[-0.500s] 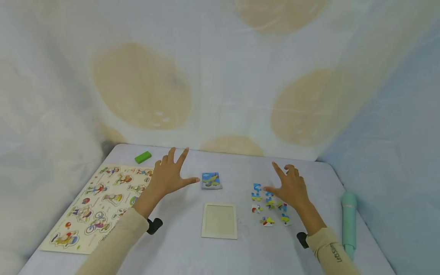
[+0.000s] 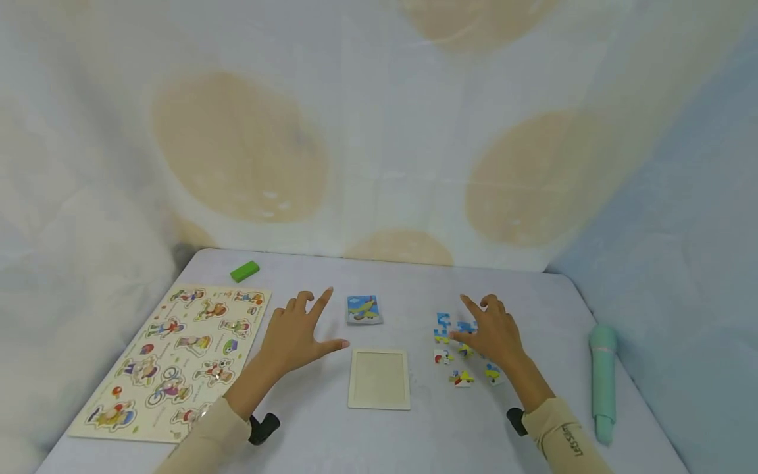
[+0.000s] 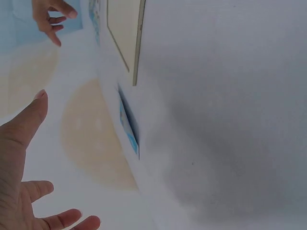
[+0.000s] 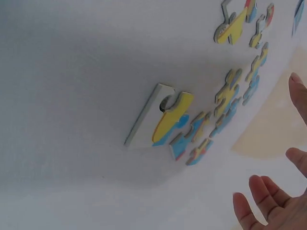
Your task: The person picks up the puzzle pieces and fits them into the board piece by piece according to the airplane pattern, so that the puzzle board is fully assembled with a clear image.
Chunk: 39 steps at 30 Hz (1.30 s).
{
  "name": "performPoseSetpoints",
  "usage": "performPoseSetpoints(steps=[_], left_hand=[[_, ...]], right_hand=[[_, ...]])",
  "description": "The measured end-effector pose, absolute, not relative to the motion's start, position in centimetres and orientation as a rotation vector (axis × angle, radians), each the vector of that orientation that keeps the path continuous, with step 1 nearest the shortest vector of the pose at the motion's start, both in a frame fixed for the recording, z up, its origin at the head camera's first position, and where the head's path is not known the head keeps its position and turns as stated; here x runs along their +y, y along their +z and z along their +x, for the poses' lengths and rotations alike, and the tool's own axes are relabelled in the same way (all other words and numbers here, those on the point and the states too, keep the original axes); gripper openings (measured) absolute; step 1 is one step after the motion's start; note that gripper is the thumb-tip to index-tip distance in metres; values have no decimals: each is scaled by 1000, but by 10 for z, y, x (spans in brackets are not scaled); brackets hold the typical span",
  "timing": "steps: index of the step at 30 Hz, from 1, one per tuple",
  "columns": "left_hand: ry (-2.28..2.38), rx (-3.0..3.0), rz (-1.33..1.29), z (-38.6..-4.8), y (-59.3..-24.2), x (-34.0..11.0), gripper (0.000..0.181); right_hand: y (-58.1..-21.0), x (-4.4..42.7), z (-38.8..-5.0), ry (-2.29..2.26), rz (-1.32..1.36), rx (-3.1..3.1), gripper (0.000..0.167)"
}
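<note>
My left hand (image 2: 293, 339) hovers over the table left of the tray, thumb and fingers spread, holding nothing. In the left wrist view its thumb (image 3: 31, 115) stands well apart from the fingers. Above the loose jigsaw pieces (image 2: 462, 378) is my right hand (image 2: 493, 334), also spread with nothing in it; it hides a few of them in the head view. The right wrist view shows the pieces (image 4: 168, 120) lying flat, in blue, yellow and white. Between the hands lies a shallow cream puzzle tray (image 2: 379, 380). Behind it sits a small square picture card or stack (image 2: 364, 309) with a yellow airplane.
A large cream board of cartoon figures (image 2: 195, 342) covers the table's left side. Behind it lies a green block (image 2: 245, 271). A mint-green cylindrical object (image 2: 603, 382) lies near the right edge. Patterned cloth (image 2: 379, 131) hangs around the table.
Both hands have come a little lower in the head view, toward the person. The right hand has also shifted slightly left. The objects on the table lie as before.
</note>
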State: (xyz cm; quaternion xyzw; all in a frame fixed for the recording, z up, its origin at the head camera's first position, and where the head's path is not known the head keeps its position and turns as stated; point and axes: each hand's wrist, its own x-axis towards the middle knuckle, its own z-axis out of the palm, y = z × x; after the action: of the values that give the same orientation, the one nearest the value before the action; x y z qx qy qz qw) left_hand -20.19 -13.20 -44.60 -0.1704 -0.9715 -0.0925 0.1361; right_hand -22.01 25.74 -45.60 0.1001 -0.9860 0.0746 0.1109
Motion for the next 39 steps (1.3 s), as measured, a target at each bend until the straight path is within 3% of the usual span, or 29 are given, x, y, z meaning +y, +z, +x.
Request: performPoseSetpoints(steps=[15,29,39], left_hand=[[-318,-2851,-564,-184,-463,-126,95],[-415,-2981,-852,-176,-479,-119,92],[-548,-3071,-900,-170,-486,-118,98]], right_hand=[[-467,254,-215,190,269,-2945,83],[-474,258,-209,230,314,-2920,78],[-482,254,-210,413,308,-2905,60]])
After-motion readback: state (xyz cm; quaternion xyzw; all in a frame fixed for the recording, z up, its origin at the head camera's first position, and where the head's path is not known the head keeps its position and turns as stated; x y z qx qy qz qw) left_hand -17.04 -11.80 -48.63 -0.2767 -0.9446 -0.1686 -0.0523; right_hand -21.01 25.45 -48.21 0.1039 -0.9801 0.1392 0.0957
